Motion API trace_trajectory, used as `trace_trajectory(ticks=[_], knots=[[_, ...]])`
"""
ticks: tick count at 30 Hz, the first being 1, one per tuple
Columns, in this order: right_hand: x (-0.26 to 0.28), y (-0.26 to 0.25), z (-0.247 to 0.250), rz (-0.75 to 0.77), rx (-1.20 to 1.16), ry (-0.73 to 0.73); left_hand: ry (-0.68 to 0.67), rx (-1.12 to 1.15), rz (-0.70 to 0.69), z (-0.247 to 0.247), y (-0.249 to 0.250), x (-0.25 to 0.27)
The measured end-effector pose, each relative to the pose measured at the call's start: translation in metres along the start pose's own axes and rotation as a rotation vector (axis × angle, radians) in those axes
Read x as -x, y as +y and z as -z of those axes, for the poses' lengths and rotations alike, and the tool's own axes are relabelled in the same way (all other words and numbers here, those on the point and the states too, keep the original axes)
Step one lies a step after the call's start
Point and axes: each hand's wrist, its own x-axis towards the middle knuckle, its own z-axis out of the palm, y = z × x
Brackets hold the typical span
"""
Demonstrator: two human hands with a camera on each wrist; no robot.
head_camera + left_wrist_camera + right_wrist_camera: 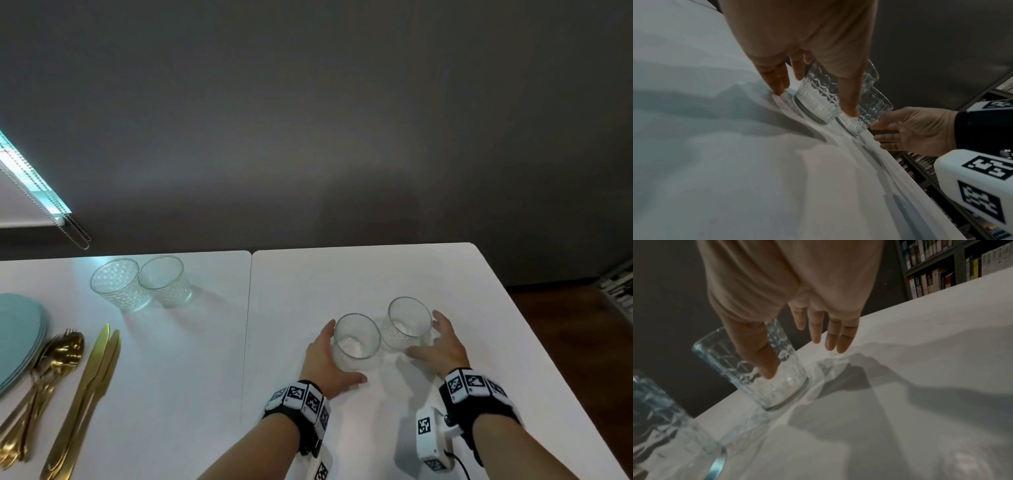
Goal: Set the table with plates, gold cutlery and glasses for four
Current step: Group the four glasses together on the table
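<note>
Two patterned clear glasses stand upright, side by side, on the right half of the white table (342,274). My left hand (334,354) cups the nearer glass (356,342); its thumb (849,100) lies in front and its fingers (777,81) are straight with a small gap to the glass. My right hand (430,337) flanks the farther glass (409,323). Its thumb (760,353) lies across the glass (781,389) and its fingers (834,337) are straight, off to the right. Two more glasses (118,284) (164,281) stand at the back left.
A stack of teal plates (17,335) lies at the left edge, with gold spoons and forks (51,370) and gold knives (92,387) beside it. A seam (248,342) splits the table. Its right edge (548,342) drops to the floor; bookshelves (941,272) stand beyond.
</note>
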Motion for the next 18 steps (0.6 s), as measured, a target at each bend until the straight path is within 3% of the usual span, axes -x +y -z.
trace_trajectory(ticks=[10, 18], knots=[[-0.006, -0.003, -0.035, 0.045, -0.075, 0.123, 0.007, -0.095, -0.064, 0.007, -0.006, -0.009], [0.011, -0.037, -0.066, 0.049, -0.08, 0.161, 0.176, -0.096, -0.045, 0.105, -0.039, 0.008]])
